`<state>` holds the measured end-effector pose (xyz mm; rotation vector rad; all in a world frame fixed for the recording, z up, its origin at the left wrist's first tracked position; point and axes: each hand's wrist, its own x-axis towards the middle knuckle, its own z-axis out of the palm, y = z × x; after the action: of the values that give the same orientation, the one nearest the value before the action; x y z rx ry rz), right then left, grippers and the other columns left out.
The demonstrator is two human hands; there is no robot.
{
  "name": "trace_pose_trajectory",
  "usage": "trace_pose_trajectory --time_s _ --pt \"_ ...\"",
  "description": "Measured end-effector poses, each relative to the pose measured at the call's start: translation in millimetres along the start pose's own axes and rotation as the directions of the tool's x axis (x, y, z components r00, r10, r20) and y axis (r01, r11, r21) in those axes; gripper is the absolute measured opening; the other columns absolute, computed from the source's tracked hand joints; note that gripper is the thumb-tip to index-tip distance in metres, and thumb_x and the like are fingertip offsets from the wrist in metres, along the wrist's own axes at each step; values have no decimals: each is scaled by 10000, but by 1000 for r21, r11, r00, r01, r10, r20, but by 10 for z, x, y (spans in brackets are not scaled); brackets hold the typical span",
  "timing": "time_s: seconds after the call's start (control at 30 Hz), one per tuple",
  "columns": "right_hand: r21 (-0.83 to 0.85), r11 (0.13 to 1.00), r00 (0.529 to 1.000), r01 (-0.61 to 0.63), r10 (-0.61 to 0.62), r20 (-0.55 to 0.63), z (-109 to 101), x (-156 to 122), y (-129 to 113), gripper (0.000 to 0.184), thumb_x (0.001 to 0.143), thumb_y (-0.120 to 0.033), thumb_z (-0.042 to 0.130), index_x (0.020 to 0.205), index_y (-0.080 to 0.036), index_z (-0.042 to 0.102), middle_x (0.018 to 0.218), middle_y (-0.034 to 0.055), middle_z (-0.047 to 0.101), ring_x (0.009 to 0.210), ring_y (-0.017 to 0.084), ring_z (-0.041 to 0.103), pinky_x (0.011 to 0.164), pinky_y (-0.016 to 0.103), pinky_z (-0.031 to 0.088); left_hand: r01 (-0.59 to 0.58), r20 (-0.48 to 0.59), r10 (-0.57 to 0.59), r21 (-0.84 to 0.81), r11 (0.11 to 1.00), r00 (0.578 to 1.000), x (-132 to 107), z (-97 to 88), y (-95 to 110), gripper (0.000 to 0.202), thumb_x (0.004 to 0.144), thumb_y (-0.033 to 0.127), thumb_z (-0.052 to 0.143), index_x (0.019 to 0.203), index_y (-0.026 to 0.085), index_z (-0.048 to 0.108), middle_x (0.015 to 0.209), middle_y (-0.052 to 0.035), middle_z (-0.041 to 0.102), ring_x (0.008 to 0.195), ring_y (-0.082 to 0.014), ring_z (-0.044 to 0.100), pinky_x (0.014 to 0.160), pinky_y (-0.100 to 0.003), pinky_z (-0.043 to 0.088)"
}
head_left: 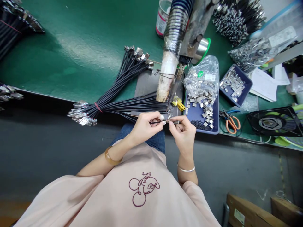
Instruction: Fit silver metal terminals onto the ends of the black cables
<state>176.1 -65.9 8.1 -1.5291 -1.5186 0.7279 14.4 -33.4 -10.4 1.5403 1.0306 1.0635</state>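
My left hand point(147, 126) is closed in a pinch on a black cable point(155, 122), just in front of the bench edge. Its thumb and forefinger have white covers on the tips. Close beside it, my right hand point(184, 132) pinches at the cable's end; the small piece between its fingertips is too small to make out. Beyond both hands lies a bundle of black cables point(115, 90) with metal connectors, tied by a red band point(98, 107). A blue tray point(216, 126) right of my right hand holds metal connector shells point(208, 113) and tiny black pieces.
A fume hose point(176, 28) and a metal arm point(196, 28) hang down just beyond my hands. Yellow clips point(178, 104) lie near the tray. To the right are a smaller blue tray point(247, 90), orange-handled pliers point(232, 124) and a black fan point(272, 123).
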Motion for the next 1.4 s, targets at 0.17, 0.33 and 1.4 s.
trace_pose_trajectory --time_s 0.17,0.33,1.4 --pt "-220 954 979 203 -201 29 -28 -4 -43 46 896 -215 639 862 -205 670 672 -56 601 477 47 375 508 216 369 -128 53 122 111 986 991 3 -44 13 57 798 124 639 744 134 625 605 44 527 523 -55 402 498 -179 342" --pt "7 987 970 160 -155 -189 -121 -40 -85 127 940 -268 600 1058 -252 645 607 -80 568 433 61 456 421 203 345 9 146 -5 -24 1000 989 23 -127 67 145 874 156 570 744 132 630 624 1 637 536 -69 522 549 -186 423" --pt "3 976 972 217 -216 -96 110 158 47 88 876 -179 644 815 -227 604 1006 22 757 843 141 746 712 274 634 104 -157 -101 8 995 982 140 53 72 73 819 169 605 757 141 632 560 59 419 517 -60 322 501 -216 257"
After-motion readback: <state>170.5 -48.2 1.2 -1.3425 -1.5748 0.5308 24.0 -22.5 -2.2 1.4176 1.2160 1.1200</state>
